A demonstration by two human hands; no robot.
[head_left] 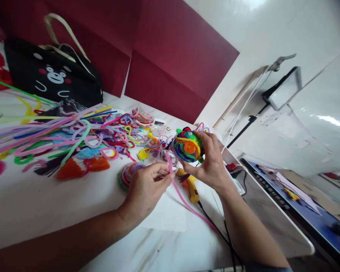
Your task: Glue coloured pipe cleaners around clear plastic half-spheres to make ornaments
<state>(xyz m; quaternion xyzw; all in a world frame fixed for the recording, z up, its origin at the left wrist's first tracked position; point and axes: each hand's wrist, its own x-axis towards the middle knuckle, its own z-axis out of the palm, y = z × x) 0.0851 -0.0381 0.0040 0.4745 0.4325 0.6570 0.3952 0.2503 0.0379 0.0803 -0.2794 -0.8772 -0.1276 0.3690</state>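
Note:
Between the thumb and fingers of my left hand (147,190) is a pink pipe cleaner (184,198), pinched near its upper end; its long tail trails down to the right over the table. My right hand (211,160) grips a rounded multicoloured piece (188,146) made of coiled pipe cleaners, with an orange spiral on the side I see. Behind my left hand sits a domed coil (127,175) in pink, purple and green, partly hidden by that hand. A yellow glue gun (192,189) lies below my right hand, its black cord running toward me.
A tangled heap of coloured pipe cleaners (82,132) covers the table's left and back. Behind it stands a black bag (53,75) with a cartoon face. A phone or tablet on a stand (285,88) rises at the right, beside a blue-topped surface (308,207).

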